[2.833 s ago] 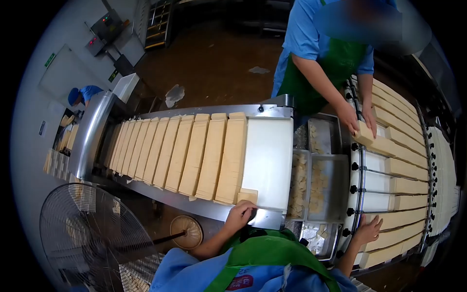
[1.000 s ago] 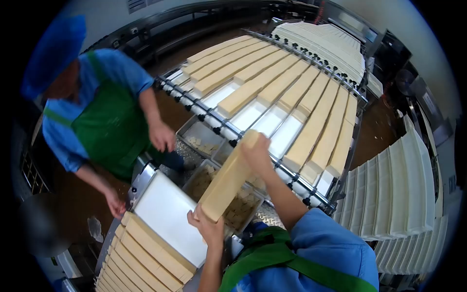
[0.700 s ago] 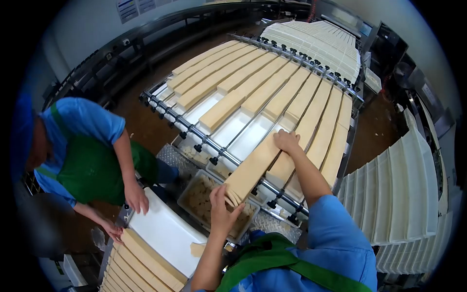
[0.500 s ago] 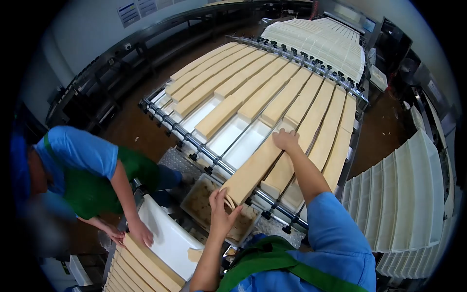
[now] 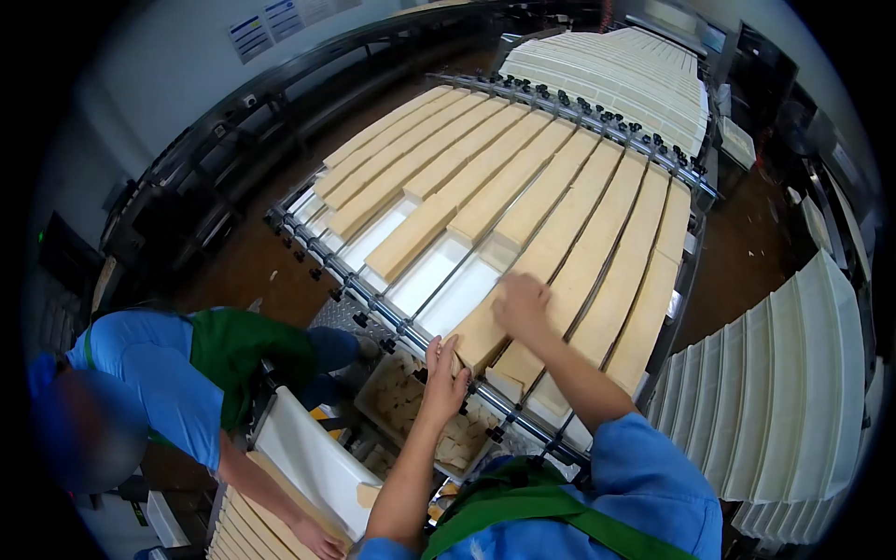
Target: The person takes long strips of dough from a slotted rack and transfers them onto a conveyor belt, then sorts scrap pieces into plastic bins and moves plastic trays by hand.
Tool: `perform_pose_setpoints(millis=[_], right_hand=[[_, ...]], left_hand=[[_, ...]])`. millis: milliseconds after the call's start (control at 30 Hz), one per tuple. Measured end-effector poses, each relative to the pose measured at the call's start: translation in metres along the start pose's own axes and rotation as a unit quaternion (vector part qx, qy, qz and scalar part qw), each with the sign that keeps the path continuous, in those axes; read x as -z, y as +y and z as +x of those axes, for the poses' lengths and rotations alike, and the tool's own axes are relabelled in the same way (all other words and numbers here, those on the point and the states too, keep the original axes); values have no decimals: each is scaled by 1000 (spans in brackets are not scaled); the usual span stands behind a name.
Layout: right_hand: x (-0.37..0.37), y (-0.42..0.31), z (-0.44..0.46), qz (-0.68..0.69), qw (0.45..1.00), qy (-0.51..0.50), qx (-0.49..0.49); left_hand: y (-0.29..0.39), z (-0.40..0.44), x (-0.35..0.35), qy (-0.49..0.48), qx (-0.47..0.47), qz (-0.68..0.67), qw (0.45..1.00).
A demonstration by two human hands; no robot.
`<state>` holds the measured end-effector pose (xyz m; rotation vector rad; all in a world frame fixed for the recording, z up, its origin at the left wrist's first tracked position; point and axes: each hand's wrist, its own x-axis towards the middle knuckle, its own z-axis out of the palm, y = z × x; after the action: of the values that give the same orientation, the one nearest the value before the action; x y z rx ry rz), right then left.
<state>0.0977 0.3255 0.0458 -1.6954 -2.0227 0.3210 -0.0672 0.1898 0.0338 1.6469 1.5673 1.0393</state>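
Long pale-yellow slabs lie side by side in lanes on the white sloping conveyor. I see my left hand [image 5: 445, 381] at the near end of one slab [image 5: 480, 336], fingers stretched up and touching its end corner. My right hand [image 5: 525, 303] is over the same slab, farther along; it is smeared by motion, so I cannot make out its fingers. To its right another slab [image 5: 515, 371] reaches close to the roller bar [image 5: 509, 401]. Beneath my left hand stands a bin [image 5: 383, 397] with thin pale scraps in it.
At left a co-worker in a blue shirt and green apron [image 5: 252, 345] leans over more slabs [image 5: 252, 523] beside a white chute [image 5: 303, 448]. Pleated white trays or sheets [image 5: 765, 401] stand at right. Black knobs line the far bar [image 5: 607, 119].
The slab under my hands has shifted forward, away from the roller bar. My left hand no longer has the thin strip at the slab's end. The co-worker's hand has moved down the slabs.
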Motion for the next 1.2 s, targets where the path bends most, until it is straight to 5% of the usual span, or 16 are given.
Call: perform_pose_setpoints(millis=[67, 167, 333, 500, 700, 800, 900, 1033, 1200], right_hand=[[-21, -15, -36, 123, 980, -1, 154], [-6, -44, -73, 60, 943, -103, 310], [-5, -54, -83, -28, 949, -126, 289], [-9, -60, -79, -95, 975, -123, 156], [-37, -78, -92, -138, 970, -90, 178], [-43, -103, -111, -104, 958, -100, 249], [-66, -126, -132, -40, 938, -99, 329], [-100, -187, -170, 6, 897, -189, 399], [-162, -278, -223, 98, 839, -235, 480]], left_hand=[[-8, -3, 2, 26, -17, 40, 999], [-14, -17, 8, 101, -4, 38, 994], [-18, -53, 21, 243, 40, 31, 969], [-11, -99, 33, 231, 67, 63, 969], [-20, -183, 69, 316, 116, 38, 941], [-52, -247, 86, 428, 184, 121, 877], [-96, -329, 105, 500, 348, 293, 737], [-114, -412, 130, 525, 548, 232, 609], [-125, -430, 156, 525, 537, 108, 652]])
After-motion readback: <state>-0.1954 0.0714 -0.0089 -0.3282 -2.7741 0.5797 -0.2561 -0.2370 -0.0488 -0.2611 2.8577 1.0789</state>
